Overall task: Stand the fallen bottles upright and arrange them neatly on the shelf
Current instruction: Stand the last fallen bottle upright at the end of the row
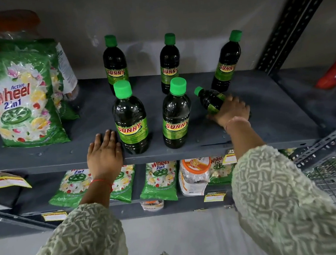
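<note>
**Op A:** Head view, the only feed I have. Grey metal shelf (264, 119) at chest level. I count five dark bottles with green caps standing: back left bottle (115, 65), back middle bottle (169, 63), back right bottle (227, 61), front left bottle (130, 118), front middle bottle (175, 116). All upright, "SUNNY" labels facing me.

**Op B:** And the sixth?

**Op A:** The tilted bottle (210, 99) is at front right, cap pointing up-left toward the front middle bottle, base under the right hand (231, 109). It leans steeply, not lying flat; I cannot tell whether the base touches the shelf.

**Op B:** Fingers on it?

**Op A:** Right fingers (240, 102) are curled over the lower body of the tilted bottle, closed around it. The left hand (104, 151) lies palm down on the shelf's front edge, fingers stretched flat and together, holding nothing, just beside the base of the front left bottle. I cannot tell if it touches.

**Op B:** Surroundings?

**Op A:** Green "Wheel" detergent bag (20, 99) stands at shelf left, well apart from the bottles. More of the same packets (159, 179) lie on the lower shelf, next to an orange-lidded jar (195, 173). Yellow price tags (214, 196) hang on the shelf edges. Patterned pale-green sleeves (281, 198) on both arms.
</note>
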{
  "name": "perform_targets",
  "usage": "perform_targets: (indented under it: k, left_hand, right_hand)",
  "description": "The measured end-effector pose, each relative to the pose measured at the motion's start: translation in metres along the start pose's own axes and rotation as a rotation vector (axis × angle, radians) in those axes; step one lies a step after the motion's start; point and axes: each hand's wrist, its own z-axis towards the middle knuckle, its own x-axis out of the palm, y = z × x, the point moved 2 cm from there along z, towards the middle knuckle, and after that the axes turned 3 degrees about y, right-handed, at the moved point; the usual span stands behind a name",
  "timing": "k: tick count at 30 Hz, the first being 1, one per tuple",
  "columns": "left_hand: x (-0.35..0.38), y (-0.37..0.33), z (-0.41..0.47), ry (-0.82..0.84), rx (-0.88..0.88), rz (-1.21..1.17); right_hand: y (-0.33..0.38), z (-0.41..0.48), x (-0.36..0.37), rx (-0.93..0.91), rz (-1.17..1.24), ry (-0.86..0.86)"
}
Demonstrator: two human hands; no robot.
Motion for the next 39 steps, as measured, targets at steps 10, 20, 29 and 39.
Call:
perform_targets:
  k: [10,20,29,39]
  left_hand:
    - [0.003,0.001,0.001,-0.041,-0.011,0.005]
    - [0.006,0.004,0.002,-0.015,-0.014,0.030]
    - [0.008,0.006,0.003,-0.009,-0.006,0.034]
    - [0.006,0.005,0.002,-0.033,0.003,0.029]
  right_hand:
    - [0.017,-0.007,0.008,0.049,0.364,-0.269]
    - [0.028,-0.028,0.042,-0.066,0.933,-0.388]
    - [0.019,-0.027,0.039,-0.065,1.200,-0.139]
    - [0.009,-0.023,0.044,-0.063,1.105,-0.088]
